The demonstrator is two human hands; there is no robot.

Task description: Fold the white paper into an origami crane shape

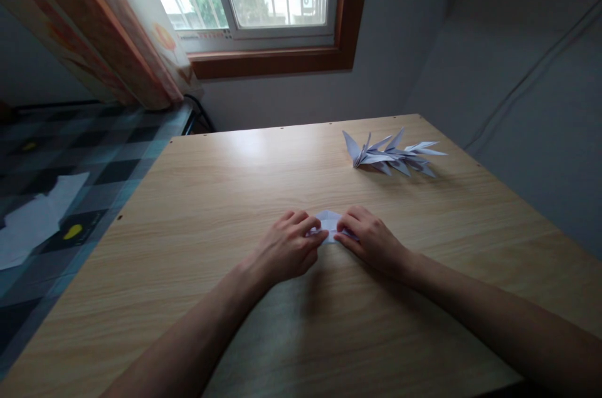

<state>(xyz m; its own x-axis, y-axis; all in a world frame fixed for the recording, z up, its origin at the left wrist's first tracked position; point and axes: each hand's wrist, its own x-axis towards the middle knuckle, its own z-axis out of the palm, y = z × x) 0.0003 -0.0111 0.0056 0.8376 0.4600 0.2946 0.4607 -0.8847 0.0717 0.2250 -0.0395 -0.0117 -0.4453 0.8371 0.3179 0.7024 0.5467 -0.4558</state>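
A small folded piece of white paper (329, 222) lies on the wooden table (211, 197) near its middle. My left hand (286, 247) has its fingers curled and pressed on the paper's left side. My right hand (369, 238) pinches the paper's right side, fingers closed over it. Most of the paper is hidden under my fingers. Both forearms reach in from the bottom of the view.
Several folded white paper cranes (392, 157) lie in a cluster at the table's far right. A bed with a checked cover (94, 153) and white sheets of paper (37, 216) is to the left. A window and curtain (141, 28) are behind the table.
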